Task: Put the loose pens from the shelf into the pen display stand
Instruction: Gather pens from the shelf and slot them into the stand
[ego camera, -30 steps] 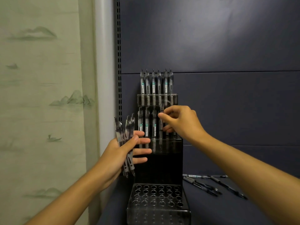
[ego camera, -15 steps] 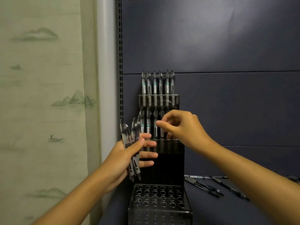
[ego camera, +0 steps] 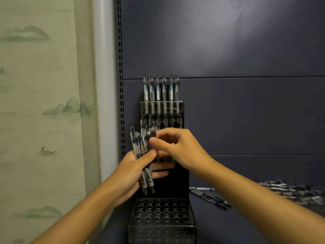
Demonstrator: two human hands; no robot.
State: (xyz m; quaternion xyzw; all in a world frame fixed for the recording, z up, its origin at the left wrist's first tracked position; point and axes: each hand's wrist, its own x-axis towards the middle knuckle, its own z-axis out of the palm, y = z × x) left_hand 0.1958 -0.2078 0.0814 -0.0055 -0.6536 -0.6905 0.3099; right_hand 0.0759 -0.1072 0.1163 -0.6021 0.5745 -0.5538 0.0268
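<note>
Since a second ago the right hand [ego camera: 177, 147] has left the stand's middle row and come down-left to the bundle of pens [ego camera: 143, 152], its thumb and fingers pinching at their tops. The left hand [ego camera: 137, 166] grips that bundle upright in front of the pen display stand [ego camera: 161, 110], hiding much of its middle tier. The top row holds six pens; the front hole grid [ego camera: 161, 211] shows open holes. Loose pens [ego camera: 209, 198] lie on the shelf [ego camera: 246, 226] at right, apart from the stand.
</note>
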